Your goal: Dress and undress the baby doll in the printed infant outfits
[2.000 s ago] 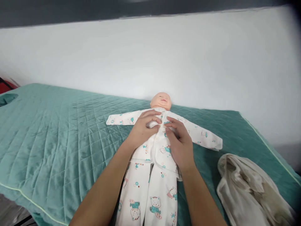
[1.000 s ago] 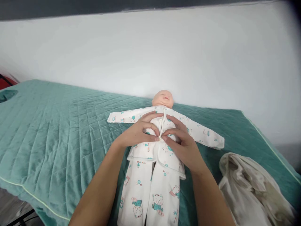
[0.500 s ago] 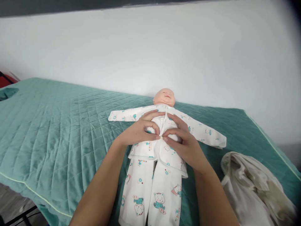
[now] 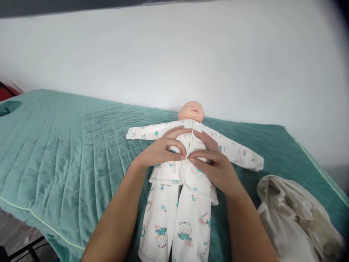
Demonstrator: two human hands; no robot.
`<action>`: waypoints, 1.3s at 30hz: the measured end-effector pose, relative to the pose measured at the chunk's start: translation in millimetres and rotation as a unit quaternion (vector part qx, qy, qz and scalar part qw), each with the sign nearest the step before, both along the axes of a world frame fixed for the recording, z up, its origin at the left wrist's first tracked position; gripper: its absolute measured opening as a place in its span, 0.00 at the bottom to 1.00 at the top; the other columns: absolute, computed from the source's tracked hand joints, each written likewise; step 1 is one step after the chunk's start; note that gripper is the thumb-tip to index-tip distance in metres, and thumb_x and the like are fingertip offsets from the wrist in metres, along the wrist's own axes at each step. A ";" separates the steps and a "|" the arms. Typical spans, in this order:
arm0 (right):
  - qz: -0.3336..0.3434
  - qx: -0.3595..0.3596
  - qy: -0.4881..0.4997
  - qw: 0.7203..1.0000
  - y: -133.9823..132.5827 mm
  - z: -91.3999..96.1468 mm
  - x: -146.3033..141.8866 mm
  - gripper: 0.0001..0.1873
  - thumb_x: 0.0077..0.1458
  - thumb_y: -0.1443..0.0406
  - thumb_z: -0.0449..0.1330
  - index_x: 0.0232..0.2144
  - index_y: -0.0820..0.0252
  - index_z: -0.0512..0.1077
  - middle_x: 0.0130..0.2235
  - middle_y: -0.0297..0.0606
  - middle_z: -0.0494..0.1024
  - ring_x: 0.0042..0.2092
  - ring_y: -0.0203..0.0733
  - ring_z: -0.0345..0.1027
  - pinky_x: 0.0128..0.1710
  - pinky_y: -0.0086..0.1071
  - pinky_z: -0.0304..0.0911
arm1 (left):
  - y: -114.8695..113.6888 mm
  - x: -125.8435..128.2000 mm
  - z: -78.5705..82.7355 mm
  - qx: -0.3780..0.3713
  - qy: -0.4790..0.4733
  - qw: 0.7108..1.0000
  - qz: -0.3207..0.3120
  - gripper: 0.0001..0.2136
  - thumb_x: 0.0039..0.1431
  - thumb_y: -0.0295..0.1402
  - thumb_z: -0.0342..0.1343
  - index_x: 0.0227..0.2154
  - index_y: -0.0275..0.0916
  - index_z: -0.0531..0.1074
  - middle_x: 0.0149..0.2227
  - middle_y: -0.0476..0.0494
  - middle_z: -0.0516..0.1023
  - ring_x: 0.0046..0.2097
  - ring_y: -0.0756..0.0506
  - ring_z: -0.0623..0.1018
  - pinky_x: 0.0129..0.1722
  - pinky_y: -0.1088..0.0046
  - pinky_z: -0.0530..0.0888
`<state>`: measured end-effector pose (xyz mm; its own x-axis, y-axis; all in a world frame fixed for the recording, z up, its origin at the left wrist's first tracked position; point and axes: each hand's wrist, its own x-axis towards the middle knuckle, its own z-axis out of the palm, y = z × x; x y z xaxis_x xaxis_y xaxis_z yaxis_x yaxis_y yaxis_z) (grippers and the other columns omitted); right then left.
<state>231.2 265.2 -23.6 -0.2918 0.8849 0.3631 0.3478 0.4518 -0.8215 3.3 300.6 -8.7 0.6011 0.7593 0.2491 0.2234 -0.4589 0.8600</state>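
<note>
A baby doll (image 4: 191,111) lies on its back, dressed in a white printed jacket (image 4: 237,147) and matching trousers (image 4: 159,222). Both sleeves are spread out to the sides. My left hand (image 4: 169,147) pinches the jacket's front edge at the belly, thumb and forefinger closed. Opposite it, my right hand (image 4: 211,156) pinches the other front edge, its fingertips meeting the left ones. A small pale button sits between the fingertips, mostly hidden by them. Higher on the chest, another button (image 4: 188,137) shows beside the front opening.
Beneath the doll is a green quilted cover (image 4: 68,156) with a pale piped edge. A crumpled off-white cloth (image 4: 294,218) lies at the lower right. Behind the bed rises a white wall (image 4: 174,54). Dark metal bars (image 4: 29,250) show at the lower left.
The hands stay pinched at the same spot on the jacket front. Only the fingertips have shifted slightly around the button, which shows less now.
</note>
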 end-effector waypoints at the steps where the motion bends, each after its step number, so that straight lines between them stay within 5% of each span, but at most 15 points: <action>1: -0.001 0.000 0.002 1.000 0.3 -0.5 0.2 0.05 0.59 0.61 0.65 0.34 0.42 0.82 0.68 0.21 0.63 0.73 0.52 0.46 0.71 0.55 0.46 | 0.3 -0.3 -0.5 0.002 -0.004 1.000 -0.001 0.04 0.59 0.36 0.63 0.33 0.44 0.80 0.71 0.52 0.60 0.75 0.38 0.47 0.72 0.51 0.52; 20: -0.046 -0.033 -0.024 0.998 -4.3 8.2 -11.3 0.07 0.54 0.56 0.68 0.28 0.49 0.77 0.69 0.25 0.63 0.73 0.55 0.42 0.71 0.59 0.43 | -3.7 7.1 0.1 0.040 0.032 0.998 0.027 0.04 0.57 0.35 0.65 0.34 0.43 0.77 0.71 0.51 0.57 0.74 0.37 0.49 0.72 0.51 0.52; 27: -0.045 -0.102 0.098 0.989 -1.4 4.6 -5.4 0.10 0.52 0.57 0.70 0.26 0.52 0.75 0.67 0.30 0.66 0.72 0.56 0.48 0.70 0.54 0.46 | -3.4 7.6 0.2 0.000 -0.046 0.998 0.037 0.07 0.57 0.37 0.66 0.29 0.41 0.75 0.68 0.47 0.65 0.72 0.38 0.57 0.71 0.54 0.55; 30: -0.077 -0.166 0.229 0.956 -0.3 6.3 -3.8 0.13 0.53 0.57 0.68 0.25 0.55 0.70 0.65 0.35 0.70 0.65 0.58 0.62 0.59 0.51 0.64 | 0.7 10.0 -8.5 -0.080 -0.171 0.976 0.111 0.10 0.58 0.40 0.64 0.30 0.40 0.73 0.62 0.43 0.72 0.64 0.39 0.69 0.65 0.57 0.64; 33: -0.150 -0.191 0.338 0.909 1.5 8.7 -3.5 0.14 0.52 0.58 0.66 0.24 0.55 0.65 0.56 0.38 0.77 0.48 0.49 0.74 0.40 0.40 0.71 | 8.0 12.5 -19.3 -0.150 -0.310 0.913 0.218 0.12 0.61 0.43 0.60 0.31 0.40 0.70 0.47 0.44 0.79 0.46 0.46 0.78 0.50 0.66 0.73; 36: -0.245 -0.193 0.376 0.873 5.2 6.9 -2.3 0.14 0.48 0.59 0.67 0.24 0.55 0.64 0.32 0.32 0.75 0.28 0.37 0.64 0.25 0.32 0.60 | 11.7 14.8 -22.4 -0.148 -0.322 0.891 0.286 0.13 0.60 0.44 0.61 0.30 0.40 0.68 0.30 0.51 0.72 0.31 0.51 0.71 0.35 0.73 0.70; 39: -0.305 -0.179 0.347 0.869 9.2 2.1 -2.3 0.17 0.43 0.59 0.70 0.26 0.55 0.65 0.25 0.27 0.65 0.25 0.33 0.57 0.23 0.29 0.55 | 8.4 18.3 -17.6 -0.098 -0.252 0.916 0.296 0.13 0.58 0.44 0.63 0.31 0.41 0.68 0.28 0.52 0.67 0.29 0.51 0.65 0.31 0.74 0.65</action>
